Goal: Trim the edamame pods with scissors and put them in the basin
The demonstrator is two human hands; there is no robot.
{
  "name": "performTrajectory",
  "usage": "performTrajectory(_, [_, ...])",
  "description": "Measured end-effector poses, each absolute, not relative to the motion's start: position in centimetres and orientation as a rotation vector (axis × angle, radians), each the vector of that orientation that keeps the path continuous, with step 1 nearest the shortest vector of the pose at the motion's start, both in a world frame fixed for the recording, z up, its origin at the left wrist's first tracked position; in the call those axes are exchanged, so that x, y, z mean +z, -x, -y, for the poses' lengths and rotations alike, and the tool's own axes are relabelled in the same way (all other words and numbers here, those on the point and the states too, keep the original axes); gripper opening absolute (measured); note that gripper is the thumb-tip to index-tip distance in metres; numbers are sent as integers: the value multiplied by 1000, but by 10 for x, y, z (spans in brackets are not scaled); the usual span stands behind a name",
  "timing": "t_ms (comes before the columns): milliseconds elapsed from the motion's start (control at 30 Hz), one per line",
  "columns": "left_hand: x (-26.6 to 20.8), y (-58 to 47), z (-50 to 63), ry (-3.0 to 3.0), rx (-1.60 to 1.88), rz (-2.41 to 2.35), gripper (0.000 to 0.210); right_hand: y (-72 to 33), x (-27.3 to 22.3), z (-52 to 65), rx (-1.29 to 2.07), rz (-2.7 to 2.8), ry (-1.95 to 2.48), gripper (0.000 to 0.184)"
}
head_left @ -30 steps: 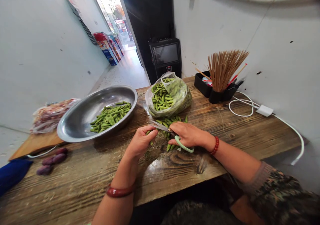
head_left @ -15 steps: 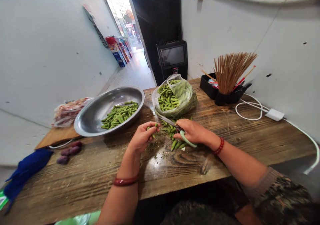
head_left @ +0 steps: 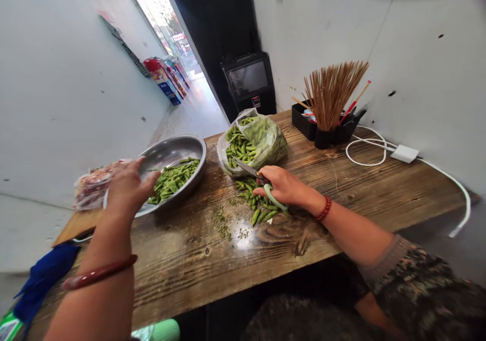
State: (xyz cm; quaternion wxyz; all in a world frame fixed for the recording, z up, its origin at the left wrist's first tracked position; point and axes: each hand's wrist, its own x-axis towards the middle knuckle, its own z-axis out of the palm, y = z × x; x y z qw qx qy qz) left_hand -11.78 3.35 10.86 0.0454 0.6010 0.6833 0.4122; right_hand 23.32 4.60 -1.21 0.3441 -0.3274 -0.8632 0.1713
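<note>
My left hand (head_left: 129, 185) reaches over the near left side of the metal bowl (head_left: 163, 151), with its fingers spread and no pod visible in it. Green soybean pods (head_left: 176, 178) lie in a heap inside that bowl. Held in my right hand (head_left: 281, 185) is a pair of scissors (head_left: 248, 169) with pale green handles, its blades pointing to the upper left. Beneath the scissors, loose pods (head_left: 261, 212) are scattered on the wooden table (head_left: 182, 265). Just behind stands a plastic bag (head_left: 271, 138) full of pods. Small green trimmings (head_left: 222, 224) dot the wood.
Bundled wooden skewers (head_left: 334, 95) stand in a black holder (head_left: 323, 138) at the back right. A white cable with an adapter (head_left: 404, 154) runs along the right side. Another plastic bag (head_left: 93, 184) sits left of the bowl, and a blue cloth (head_left: 47, 272) hangs at the left edge.
My left hand has gone from beside the scissors, where it held pods, leftward to the bowl, and its fingers have spread. My right hand keeps the scissors in nearly the same place. The view has shifted.
</note>
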Motion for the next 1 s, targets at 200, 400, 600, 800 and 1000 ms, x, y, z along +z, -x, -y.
performTrajectory(200, [60,63,-19,-2111,836,-1923,21,-235,-6,-47,509,2088,871,22])
performTrajectory(400, [-5,-4,-31,-2105,859,-1514,24,-236,-5,-47,540,2068,870,21])
performTrajectory(600, [-25,-15,-39,-2120,900,-1500,23,-235,-8,-48,532,2085,851,21])
performTrajectory(800, [-12,-18,-23,-1755,1032,-1527,12,-234,-6,-45,532,2107,835,23])
performTrajectory(1000, [-3,-16,-7,-1219,1109,-1310,24,-232,-8,-44,522,2155,829,23])
